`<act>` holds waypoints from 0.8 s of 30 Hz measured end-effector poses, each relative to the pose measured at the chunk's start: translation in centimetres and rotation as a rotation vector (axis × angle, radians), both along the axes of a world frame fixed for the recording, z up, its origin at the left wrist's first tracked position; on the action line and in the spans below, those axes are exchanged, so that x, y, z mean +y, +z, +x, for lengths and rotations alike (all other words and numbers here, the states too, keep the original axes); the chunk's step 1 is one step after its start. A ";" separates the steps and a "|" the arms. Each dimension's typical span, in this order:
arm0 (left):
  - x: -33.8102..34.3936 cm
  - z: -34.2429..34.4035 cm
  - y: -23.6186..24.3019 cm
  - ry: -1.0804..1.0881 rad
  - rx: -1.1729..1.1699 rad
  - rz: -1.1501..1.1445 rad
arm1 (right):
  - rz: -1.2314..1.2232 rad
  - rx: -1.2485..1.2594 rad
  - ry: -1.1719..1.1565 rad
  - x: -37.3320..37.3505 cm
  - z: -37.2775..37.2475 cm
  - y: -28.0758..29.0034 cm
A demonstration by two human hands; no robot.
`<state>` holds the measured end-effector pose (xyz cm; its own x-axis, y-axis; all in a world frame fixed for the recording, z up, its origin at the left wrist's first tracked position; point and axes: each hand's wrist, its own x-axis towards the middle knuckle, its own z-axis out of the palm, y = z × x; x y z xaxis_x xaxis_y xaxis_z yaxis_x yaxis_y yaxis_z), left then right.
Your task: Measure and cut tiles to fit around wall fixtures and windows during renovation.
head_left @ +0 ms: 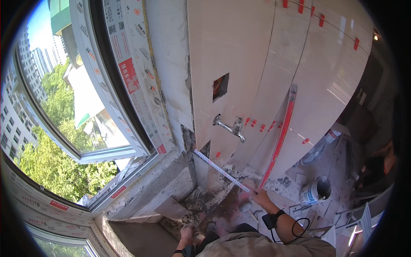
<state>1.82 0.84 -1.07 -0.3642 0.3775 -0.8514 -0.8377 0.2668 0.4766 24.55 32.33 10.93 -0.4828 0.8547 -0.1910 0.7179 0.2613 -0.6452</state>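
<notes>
My right hand (261, 199) is closed on a tape measure, whose case is mostly hidden in the grip. Its white blade (221, 171) runs out up and to the left. The blade's far end meets the wall by the rough corner (188, 139) under the window. My left hand (187, 234) hangs low over the rubble, near the grey ledge, fingers loosely apart and holding nothing I can see. Above the blade, a chrome tap (234, 127) sticks out of the tiled wall (231, 43). A red level (280, 139) leans upright against the tiles, right of the tap.
An open window (141, 147) stands at the left above a rough cement sill (150, 188). Red tile clips (262, 127) sit in the joints. A white bucket (314, 192) is on the littered floor at right, with a mallet (247, 207) near my feet. A square hole (221, 88) opens in the tiles.
</notes>
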 end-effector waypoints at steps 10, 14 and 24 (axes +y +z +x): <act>-0.2 0.2 0.2 -0.023 0.003 0.017 | -0.065 0.045 -0.012 -0.3 0.2 0.6; -0.2 0.4 0.5 -0.008 0.028 0.008 | -0.063 0.039 0.002 -0.3 0.3 0.1; -0.3 0.7 1.3 -0.017 0.029 -0.012 | 0.082 0.207 0.062 -0.6 -0.4 0.7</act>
